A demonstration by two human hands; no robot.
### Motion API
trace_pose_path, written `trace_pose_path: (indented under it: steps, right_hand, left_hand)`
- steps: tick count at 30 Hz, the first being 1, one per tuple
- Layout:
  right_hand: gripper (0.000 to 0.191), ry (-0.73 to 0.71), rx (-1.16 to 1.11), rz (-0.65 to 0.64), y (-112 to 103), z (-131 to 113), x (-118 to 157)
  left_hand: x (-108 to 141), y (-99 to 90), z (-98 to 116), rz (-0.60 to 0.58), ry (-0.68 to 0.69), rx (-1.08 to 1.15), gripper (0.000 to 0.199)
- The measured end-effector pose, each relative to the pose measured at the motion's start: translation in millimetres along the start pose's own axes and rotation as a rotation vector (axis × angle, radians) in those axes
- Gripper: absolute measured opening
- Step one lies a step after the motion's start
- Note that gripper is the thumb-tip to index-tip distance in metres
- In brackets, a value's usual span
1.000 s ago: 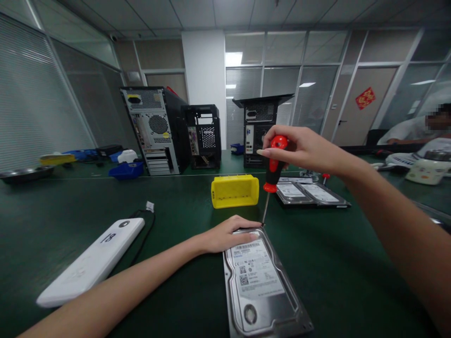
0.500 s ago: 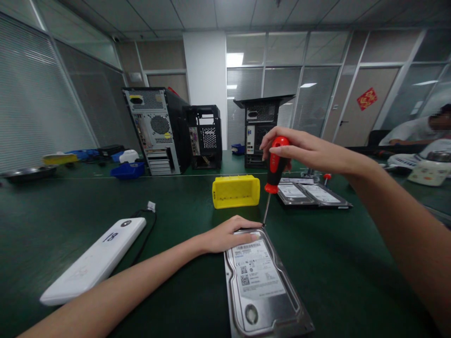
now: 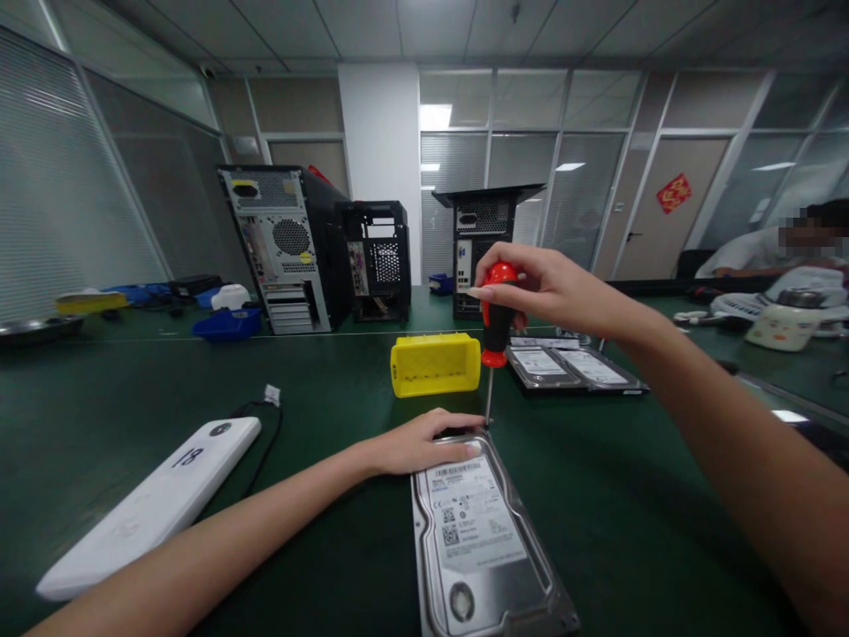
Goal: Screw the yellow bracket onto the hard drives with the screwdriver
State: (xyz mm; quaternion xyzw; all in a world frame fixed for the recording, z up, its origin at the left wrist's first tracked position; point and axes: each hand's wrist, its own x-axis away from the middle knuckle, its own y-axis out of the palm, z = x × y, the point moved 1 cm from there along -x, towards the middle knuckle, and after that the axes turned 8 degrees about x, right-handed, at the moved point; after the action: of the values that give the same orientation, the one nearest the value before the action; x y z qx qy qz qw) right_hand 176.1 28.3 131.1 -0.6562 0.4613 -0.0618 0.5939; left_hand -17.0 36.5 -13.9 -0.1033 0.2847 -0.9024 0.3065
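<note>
A silver hard drive (image 3: 494, 579) with a white label lies on the green table, its far end turned away from me. My left hand (image 3: 424, 442) grips that far end, thumb on the top face and index finger stretched along the far edge. In my right hand (image 3: 523, 281) is a red and black screwdriver (image 3: 496, 323), held nearly upright by its handle. Its shaft points down to the drive's far right corner, close to my left fingertip. Exactly what the tip touches is too small to make out.
Beyond the drive stands a yellow bin (image 3: 436, 376) with small bits inside. More hard drives (image 3: 577, 367) lie behind my right hand. A white power bank (image 3: 156, 504) with a cable lies left. Computer cases (image 3: 292, 248) stand at the back; a person (image 3: 762, 252) sits far right.
The view has turned slightly, so everything sits a little further left. The screwdriver has become more upright, and my right thumb has shifted across its handle. My left hand keeps its hold.
</note>
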Motion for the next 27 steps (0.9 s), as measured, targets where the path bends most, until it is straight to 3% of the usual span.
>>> trace_pose_path:
  steps: [5, 11, 27]
  right_hand:
    - [0.025, 0.019, -0.051, -0.078, -4.2, 0.9, 3.0]
    - [0.028, 0.002, -0.069, -0.107, -8.9, 5.1, 5.3]
    - [0.033, -0.002, 0.161, 0.109, -0.9, 2.1, -1.6]
  left_hand:
    - [-20.8, 2.2, 5.9, -0.067, 0.073, 0.021, 0.036]
    - [-21.9, 3.6, -1.1, -0.041, 0.076, 0.110, 0.037]
    - [-19.0, 2.7, -4.7, -0.069, 0.039, 0.338, 0.030]
